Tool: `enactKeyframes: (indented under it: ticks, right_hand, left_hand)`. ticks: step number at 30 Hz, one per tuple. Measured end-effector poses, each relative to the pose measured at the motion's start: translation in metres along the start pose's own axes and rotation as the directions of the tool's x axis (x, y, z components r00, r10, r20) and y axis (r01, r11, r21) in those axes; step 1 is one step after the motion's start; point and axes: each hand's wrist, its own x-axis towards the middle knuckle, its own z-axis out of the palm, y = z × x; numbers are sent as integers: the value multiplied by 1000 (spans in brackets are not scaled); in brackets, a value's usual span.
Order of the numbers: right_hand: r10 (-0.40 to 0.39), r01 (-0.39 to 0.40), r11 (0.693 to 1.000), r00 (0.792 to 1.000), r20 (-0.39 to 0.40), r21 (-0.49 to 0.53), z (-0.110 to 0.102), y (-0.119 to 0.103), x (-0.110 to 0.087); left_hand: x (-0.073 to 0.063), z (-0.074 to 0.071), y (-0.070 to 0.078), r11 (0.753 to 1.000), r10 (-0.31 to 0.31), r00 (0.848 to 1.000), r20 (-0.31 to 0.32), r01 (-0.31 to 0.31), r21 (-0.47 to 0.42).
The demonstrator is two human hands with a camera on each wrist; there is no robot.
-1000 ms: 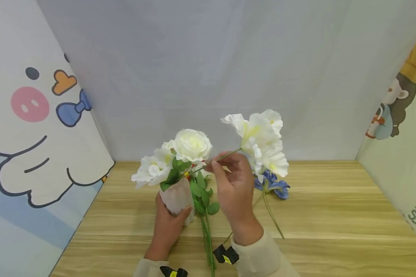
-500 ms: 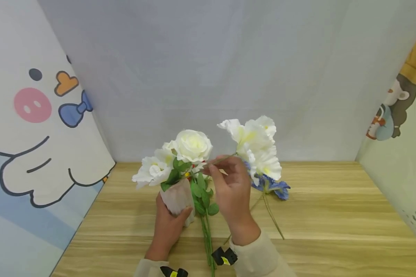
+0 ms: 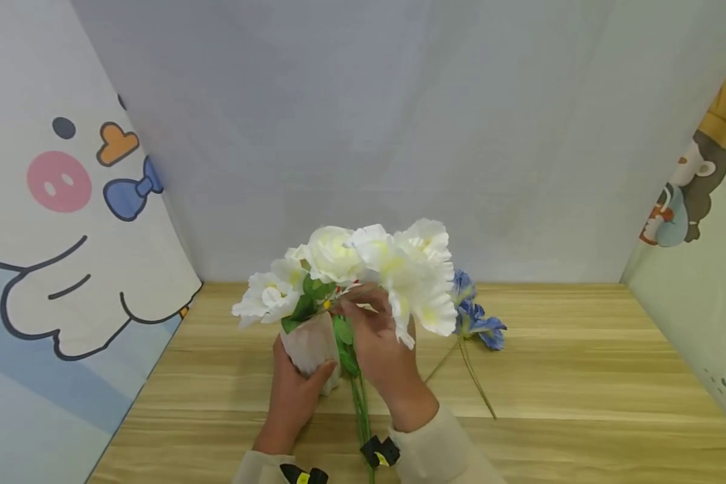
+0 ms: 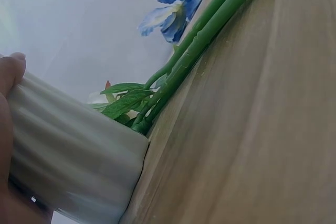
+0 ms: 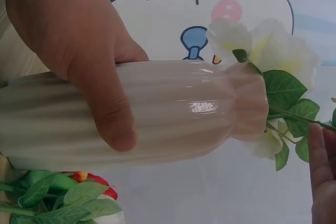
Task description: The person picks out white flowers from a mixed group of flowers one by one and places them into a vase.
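Note:
A pale, ridged vase (image 3: 308,346) stands on the table, and my left hand (image 3: 293,407) grips it round the side. In the right wrist view the left thumb lies across the glossy vase (image 5: 178,114). A white rose (image 3: 333,255) and ruffled white flowers (image 3: 266,299) stick out of its mouth. My right hand (image 3: 387,349) pinches the thin stem of a white ruffled flower spray (image 3: 420,286) beside the vase mouth. Its stem runs to the opening in the right wrist view; how deep it reaches is hidden.
Green-stemmed flowers (image 3: 363,410) lie right of the vase, their red and white blooms (image 5: 105,190) mostly covered in the head view. Blue irises (image 3: 474,323) lie farther right on the wooden table (image 3: 569,376). A grey backdrop (image 3: 399,134) stands behind.
My right hand has moved left and slightly down, bringing the white flower spray close beside the rose. The left hand and the vase have stayed in place.

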Motion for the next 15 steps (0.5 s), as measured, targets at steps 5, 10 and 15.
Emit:
enactKeyframes:
  ticks: [5,10,15]
  right_hand:
    - [-47,47,998,999,-5,-32,4,6,0]
    - [-53,50,996,997,47,73,9,12,-3]
    - [-71,70,997,997,24,32,11,14,-2]
  left_hand:
    - [1,1,-1,1000,-16,1000,1,16,-3]
    - [1,0,-4,1000,-29,1000,-10,29,-1]
    - [0,0,-5,1000,-25,1000,-16,26,9]
